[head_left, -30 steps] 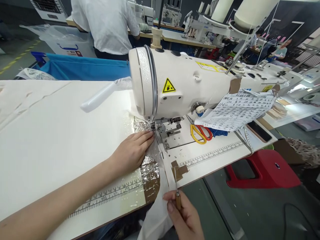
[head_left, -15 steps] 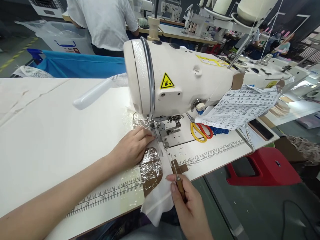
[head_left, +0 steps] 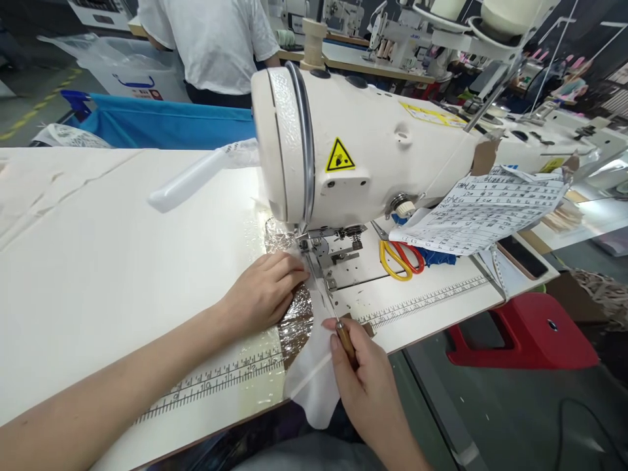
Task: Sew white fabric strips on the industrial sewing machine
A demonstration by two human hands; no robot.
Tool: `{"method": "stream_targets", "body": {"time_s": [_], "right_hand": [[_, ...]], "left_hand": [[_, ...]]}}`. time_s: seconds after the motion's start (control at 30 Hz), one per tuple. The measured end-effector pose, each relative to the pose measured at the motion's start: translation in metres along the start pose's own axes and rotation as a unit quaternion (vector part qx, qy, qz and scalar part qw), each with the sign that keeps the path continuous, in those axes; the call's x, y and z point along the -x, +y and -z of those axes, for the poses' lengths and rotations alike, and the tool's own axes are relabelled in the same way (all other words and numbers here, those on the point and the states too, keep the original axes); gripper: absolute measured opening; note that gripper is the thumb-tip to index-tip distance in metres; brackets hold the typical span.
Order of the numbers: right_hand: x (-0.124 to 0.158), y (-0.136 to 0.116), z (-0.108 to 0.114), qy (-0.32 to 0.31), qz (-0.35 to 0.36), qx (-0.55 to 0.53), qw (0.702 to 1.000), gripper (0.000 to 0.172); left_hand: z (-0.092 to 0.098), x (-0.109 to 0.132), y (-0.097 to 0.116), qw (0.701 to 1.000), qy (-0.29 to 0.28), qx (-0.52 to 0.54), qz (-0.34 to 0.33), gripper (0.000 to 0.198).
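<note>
My right hand grips the wooden handle of an awl. Its thin metal shaft points up toward the presser foot and lies over the white fabric. Curled fingers of my left hand press on the fabric's upper part, just in front of the foot, and their tips are partly hidden. Under the fabric is a brown patch covered with shiny clear tape. The fabric's lower end hangs over the table's front edge. Above both hands is the white sewing machine head.
Scissors with yellow and red handles lie right of the needle area, near a written paper sheet and a phone. A printed ruler runs along the table edge. A red stool stands at right. A person in white is behind.
The awl has moved up and left, its shaft now over the fabric and nearer the presser foot. The fabric's hanging end has shifted. My left hand stays by the foot.
</note>
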State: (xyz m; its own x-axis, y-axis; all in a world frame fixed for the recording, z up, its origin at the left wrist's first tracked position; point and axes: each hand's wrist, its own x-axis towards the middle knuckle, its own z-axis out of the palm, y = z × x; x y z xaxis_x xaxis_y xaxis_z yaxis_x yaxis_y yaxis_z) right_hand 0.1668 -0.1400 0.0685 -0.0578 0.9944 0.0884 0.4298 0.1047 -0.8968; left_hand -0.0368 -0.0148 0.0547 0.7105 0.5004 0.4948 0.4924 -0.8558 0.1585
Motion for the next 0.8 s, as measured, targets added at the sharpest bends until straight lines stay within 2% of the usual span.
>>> {"method": "stream_targets", "body": {"time_s": [0.3, 0.5, 0.8], "right_hand": [[-0.023, -0.001, -0.003, 0.004, 0.045, 0.069, 0.997, 0.024], [-0.028, 0.0, -0.006, -0.005, 0.054, 0.085, 0.995, 0.025], [-0.035, 0.004, -0.012, 0.014, 0.094, 0.115, 0.989, 0.026]], "left_hand": [[-0.001, 0.0, -0.001, 0.997, -0.008, -0.051, 0.051, 0.034], [0.002, 0.002, 0.003, 0.999, -0.018, -0.02, 0.034, 0.029], [0.001, -0.001, 0.0, 0.994, -0.04, -0.09, 0.042, 0.035]]}}
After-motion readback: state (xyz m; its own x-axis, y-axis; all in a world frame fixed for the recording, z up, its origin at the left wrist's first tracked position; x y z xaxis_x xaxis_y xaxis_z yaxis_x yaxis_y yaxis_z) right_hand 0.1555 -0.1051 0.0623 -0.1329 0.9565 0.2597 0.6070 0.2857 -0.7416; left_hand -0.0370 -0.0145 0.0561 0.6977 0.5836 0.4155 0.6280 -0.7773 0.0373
